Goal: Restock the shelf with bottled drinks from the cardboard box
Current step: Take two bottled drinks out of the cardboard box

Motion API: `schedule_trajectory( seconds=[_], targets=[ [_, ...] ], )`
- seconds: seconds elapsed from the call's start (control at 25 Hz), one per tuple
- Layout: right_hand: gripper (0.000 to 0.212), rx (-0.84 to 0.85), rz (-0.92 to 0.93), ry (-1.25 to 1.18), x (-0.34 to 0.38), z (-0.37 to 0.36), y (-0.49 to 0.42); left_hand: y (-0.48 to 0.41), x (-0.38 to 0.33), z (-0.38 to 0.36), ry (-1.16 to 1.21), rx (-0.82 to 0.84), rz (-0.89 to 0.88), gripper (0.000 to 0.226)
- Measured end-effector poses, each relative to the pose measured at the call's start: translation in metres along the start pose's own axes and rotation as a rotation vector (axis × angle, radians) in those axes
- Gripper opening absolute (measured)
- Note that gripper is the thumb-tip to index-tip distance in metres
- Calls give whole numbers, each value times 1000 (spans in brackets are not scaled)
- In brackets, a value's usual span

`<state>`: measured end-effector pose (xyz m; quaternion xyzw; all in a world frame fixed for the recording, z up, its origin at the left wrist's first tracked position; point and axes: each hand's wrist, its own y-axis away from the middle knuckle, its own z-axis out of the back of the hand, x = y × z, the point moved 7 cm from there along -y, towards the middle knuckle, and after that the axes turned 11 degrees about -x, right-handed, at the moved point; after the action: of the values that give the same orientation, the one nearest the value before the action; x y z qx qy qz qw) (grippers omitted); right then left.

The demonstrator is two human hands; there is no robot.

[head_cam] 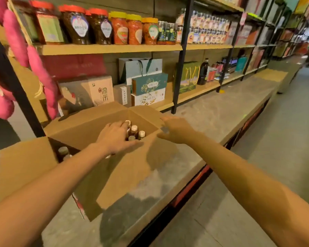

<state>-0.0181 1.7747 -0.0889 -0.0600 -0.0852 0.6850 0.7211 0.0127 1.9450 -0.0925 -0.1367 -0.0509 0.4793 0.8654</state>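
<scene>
An open cardboard box (89, 127) stands on a grey counter, its flaps folded outward. Inside it stand several brown bottles with pale caps (134, 129); another capped bottle (63, 151) shows at the box's left side. My left hand (114, 138) reaches down into the box, fingers spread, with its fingertips on the cap of the farthest bottle. My right hand (177, 130) hovers at the box's right flap with its fingers apart and nothing in it. The wooden shelf (200, 91) runs behind the box.
The grey counter (221, 111) stretches away to the right. The lower shelf holds gift boxes (149, 89), a green bag and a dark bottle (203, 72). Jars (100, 25) fill the upper shelf. Pink items (16, 38) hang at the left. Black posts divide the shelving.
</scene>
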Motion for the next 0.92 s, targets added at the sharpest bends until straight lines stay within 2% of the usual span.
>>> schedule_trajectory(
  seconds=[0.28,0.44,0.56,0.8,0.92],
  targets=[
    [67,58,412,-178,18,-50,-81,-10,39,-35,-42,10,449,84],
    [69,82,512,-241,42,-83,-111,-7,70,-62,-31,21,598,85],
    [70,125,530,-303,55,-113,-134,-12,90,-87,2,3,609,82],
    [67,211,477,-449,62,-160,-184,-45,121,-133,90,41,478,77],
    [67,326,429,-510,67,-187,-199,-58,136,-158,226,106,517,78]
  ],
)
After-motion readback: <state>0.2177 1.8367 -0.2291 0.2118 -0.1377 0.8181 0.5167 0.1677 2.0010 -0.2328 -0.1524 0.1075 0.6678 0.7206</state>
